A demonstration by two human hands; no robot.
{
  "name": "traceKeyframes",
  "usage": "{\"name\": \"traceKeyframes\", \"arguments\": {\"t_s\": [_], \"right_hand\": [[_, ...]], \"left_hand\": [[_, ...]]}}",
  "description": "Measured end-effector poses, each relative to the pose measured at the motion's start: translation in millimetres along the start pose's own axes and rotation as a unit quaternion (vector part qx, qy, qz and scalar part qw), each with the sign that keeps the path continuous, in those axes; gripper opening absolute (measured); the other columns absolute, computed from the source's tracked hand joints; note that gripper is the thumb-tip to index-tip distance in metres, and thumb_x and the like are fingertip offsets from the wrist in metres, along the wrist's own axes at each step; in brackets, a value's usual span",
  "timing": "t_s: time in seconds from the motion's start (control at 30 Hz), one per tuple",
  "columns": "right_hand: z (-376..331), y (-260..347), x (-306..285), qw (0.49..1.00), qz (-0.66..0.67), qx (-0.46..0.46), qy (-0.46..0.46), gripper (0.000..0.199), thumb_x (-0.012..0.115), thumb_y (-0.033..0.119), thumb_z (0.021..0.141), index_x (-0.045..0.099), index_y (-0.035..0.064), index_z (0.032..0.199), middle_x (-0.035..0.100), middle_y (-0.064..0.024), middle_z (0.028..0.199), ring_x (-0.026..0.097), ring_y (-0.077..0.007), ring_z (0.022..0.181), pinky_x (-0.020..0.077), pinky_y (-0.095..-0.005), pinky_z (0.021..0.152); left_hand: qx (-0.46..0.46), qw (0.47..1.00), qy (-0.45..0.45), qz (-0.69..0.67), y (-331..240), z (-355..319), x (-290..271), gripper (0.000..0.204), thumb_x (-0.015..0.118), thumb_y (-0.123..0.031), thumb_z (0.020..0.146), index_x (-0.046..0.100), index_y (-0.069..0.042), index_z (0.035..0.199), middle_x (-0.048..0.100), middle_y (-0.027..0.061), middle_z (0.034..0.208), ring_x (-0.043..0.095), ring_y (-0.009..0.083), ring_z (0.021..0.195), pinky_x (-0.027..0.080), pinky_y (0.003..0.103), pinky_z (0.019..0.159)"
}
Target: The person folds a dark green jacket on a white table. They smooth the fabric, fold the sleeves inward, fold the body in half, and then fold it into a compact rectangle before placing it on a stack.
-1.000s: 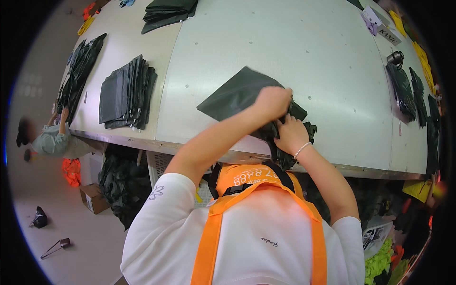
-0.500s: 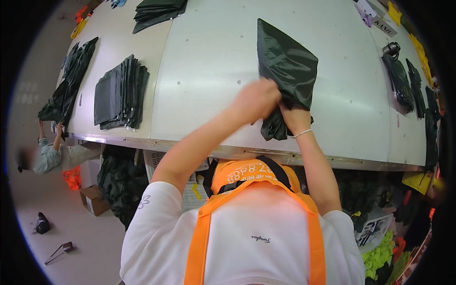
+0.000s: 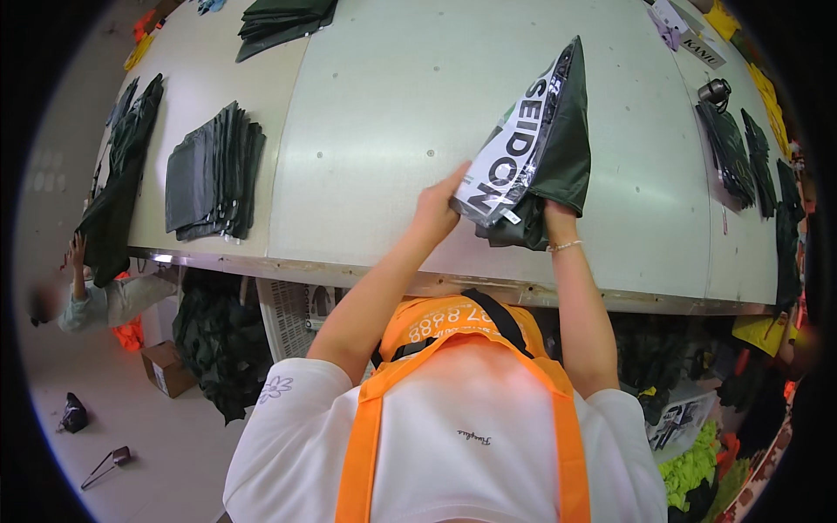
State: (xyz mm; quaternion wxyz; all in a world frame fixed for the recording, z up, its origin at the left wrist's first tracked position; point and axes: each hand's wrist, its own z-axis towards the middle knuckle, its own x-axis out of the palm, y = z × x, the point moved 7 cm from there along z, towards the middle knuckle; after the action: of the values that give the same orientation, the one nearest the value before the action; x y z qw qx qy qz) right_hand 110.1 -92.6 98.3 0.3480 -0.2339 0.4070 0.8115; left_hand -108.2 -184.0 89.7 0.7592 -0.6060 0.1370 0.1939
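Above the table I hold up a dark green folded garment [image 3: 565,157] together with a clear plastic bag [image 3: 514,139] that carries a white panel with large black lettering. My left hand [image 3: 441,206] is closed on the lower left corner of the bag. My right hand [image 3: 560,220] reaches up under the green fabric, which covers its fingers, so their grip does not show. A bunched part of the green material hangs between the two hands. On the left lies a stack of dark green folded pieces [image 3: 209,174] in plastic.
A long pale table [image 3: 366,192] spans the view. More dark green stacks [image 3: 283,22] lie at the far side. A flask [image 3: 715,91] and folded garments [image 3: 725,148] sit at right. At left, a co-worker's hand [image 3: 77,251] holds a long green garment [image 3: 122,183].
The held bundle has turned over, bringing the white lettered panel into view. My left hand has moved left and down from the middle of the bundle to the bag's corner.
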Motion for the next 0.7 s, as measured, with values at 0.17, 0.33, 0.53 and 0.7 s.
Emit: {"name": "traceKeyframes", "arguments": {"t_s": [0.17, 0.33, 0.53, 0.7], "right_hand": [[-11, 7, 27, 0.986, -0.107, -0.125, 0.002, 0.048, 0.054, 0.028, 0.088, 0.049, -0.0011, 0.125, 0.050, -0.0207, 0.128, 0.047, -0.0347, 0.118, 0.0347, -0.0415, 0.102], [23, 73, 36, 0.942, 0.087, 0.160, 0.281, 0.073, 0.055, 0.060, 0.079, 0.056, -0.0013, 0.118, 0.059, -0.0260, 0.113, 0.052, -0.0416, 0.110, 0.0414, -0.0414, 0.094], [-11, 61, 76, 0.921, -0.187, -0.072, 0.334, 0.036, 0.051, 0.020, 0.085, 0.058, 0.0114, 0.119, 0.063, -0.0230, 0.083, 0.063, -0.0378, 0.076, 0.0512, -0.0461, 0.069], [-4, 105, 65, 0.833, -0.279, -0.138, 0.457, 0.041, 0.052, 0.008, 0.081, 0.053, 0.0052, 0.122, 0.061, -0.0207, 0.092, 0.063, -0.0327, 0.081, 0.0532, -0.0417, 0.070]], "left_hand": [[-0.071, 0.987, -0.058, -0.134, -9, -35, 32, 0.064, 0.040, 0.015, 0.075, 0.051, -0.013, 0.131, 0.066, 0.0174, 0.098, 0.065, 0.0259, 0.089, 0.051, 0.032, 0.081], [-0.378, 0.753, -0.064, -0.535, 79, -64, 75, 0.029, 0.044, 0.004, 0.090, 0.052, -0.003, 0.117, 0.059, 0.0115, 0.113, 0.059, 0.0231, 0.102, 0.052, 0.036, 0.087], [-0.447, 0.628, -0.062, -0.634, 96, -82, 109, 0.031, 0.044, 0.001, 0.092, 0.047, -0.002, 0.122, 0.055, 0.0132, 0.119, 0.057, 0.0260, 0.107, 0.048, 0.040, 0.095], [-0.427, 0.661, -0.074, -0.613, 99, -82, 106, 0.032, 0.042, 0.001, 0.092, 0.046, -0.005, 0.124, 0.055, 0.0132, 0.120, 0.057, 0.0258, 0.108, 0.048, 0.039, 0.094]]}}
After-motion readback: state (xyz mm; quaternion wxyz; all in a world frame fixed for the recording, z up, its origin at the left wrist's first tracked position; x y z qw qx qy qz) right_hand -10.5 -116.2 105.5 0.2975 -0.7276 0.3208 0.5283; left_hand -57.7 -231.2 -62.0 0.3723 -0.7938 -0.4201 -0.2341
